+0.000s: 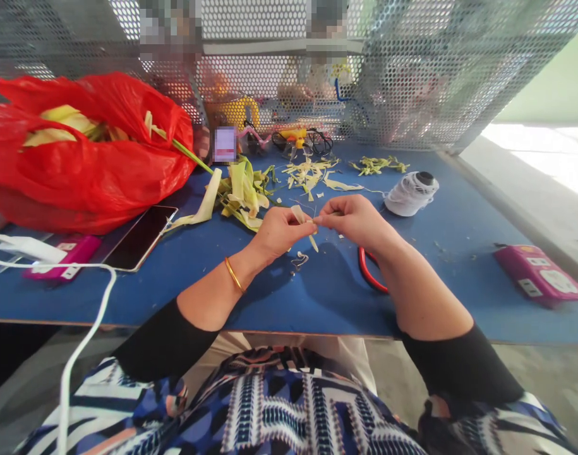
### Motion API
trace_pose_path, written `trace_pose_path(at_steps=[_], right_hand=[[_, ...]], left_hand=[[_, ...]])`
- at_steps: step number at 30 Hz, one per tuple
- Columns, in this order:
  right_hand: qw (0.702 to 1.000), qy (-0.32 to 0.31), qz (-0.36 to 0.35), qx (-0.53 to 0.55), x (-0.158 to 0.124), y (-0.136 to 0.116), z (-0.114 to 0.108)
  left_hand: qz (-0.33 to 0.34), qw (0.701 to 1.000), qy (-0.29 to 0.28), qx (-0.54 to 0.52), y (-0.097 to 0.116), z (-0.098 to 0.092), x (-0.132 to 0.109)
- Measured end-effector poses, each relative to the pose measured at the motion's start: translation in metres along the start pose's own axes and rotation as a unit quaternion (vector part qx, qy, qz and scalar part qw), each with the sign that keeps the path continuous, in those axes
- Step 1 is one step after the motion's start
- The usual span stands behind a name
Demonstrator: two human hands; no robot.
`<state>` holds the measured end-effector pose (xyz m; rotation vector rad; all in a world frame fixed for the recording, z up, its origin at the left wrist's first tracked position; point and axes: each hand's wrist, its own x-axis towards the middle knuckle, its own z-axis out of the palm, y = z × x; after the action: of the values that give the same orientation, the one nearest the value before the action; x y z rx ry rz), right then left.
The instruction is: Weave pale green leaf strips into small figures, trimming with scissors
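Observation:
Above the blue table, my left hand point(279, 232) is closed in a pinch on a pale corn husk strip point(298, 215), whose narrow end hangs below the fingers. My right hand point(348, 215) meets it fingertip to fingertip, pinching the end of the same small husk piece; the exact grip is partly hidden. White thread trails from a cone of white thread point(410, 193) toward the hands. Under my right forearm lies a red handle loop point(370, 272), probably scissors, the rest covered. Loose husks point(244, 189) are heaped just beyond my left hand.
A red plastic bag point(94, 177) with husks fills the left side. A phone point(141, 239), a white cable point(87, 341) and a magenta packet point(78, 256) lie before it. Cut husk strips point(307, 174) and green bundles point(379, 165) lie behind; another magenta packet point(539, 273) is right. A perforated metal screen point(279, 76) stands behind.

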<state>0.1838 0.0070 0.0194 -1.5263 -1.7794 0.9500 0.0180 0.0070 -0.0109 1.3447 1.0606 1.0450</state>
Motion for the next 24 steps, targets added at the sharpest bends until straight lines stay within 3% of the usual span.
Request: trace_pose_path(at_steps=[4,7,10,12,14,18,24], right_hand=[[0.987,0.059,-0.072,0.13,0.002,-0.001,-0.003],[0.971,0.114,-0.099,0.186,0.005,0.001,-0.007],[0.979,0.054,-0.078,0.179,0.005,0.005,-0.002],[0.983,-0.004,-0.074,0.167,0.004,0.007,0.006],[0.985,-0.019,-0.084,0.152,0.004,0.01,0.016],[0.987,0.017,-0.09,0.129,0.006,0.016,0.028],[0.99,0.062,-0.116,0.042,0.007,0.009,0.027]], left_hand=[[-0.066,0.989,-0.007,-0.132,0.005,-0.007,0.002],[-0.139,0.951,-0.047,-0.271,0.013,-0.016,0.004],[-0.173,0.919,-0.091,-0.343,0.02,-0.022,0.004],[-0.182,0.91,-0.096,-0.359,0.024,-0.024,0.003],[-0.191,0.904,-0.096,-0.369,0.025,-0.024,0.002],[-0.214,0.89,-0.115,-0.386,0.021,-0.023,0.003],[-0.221,0.892,-0.104,-0.379,0.018,-0.021,0.004]])
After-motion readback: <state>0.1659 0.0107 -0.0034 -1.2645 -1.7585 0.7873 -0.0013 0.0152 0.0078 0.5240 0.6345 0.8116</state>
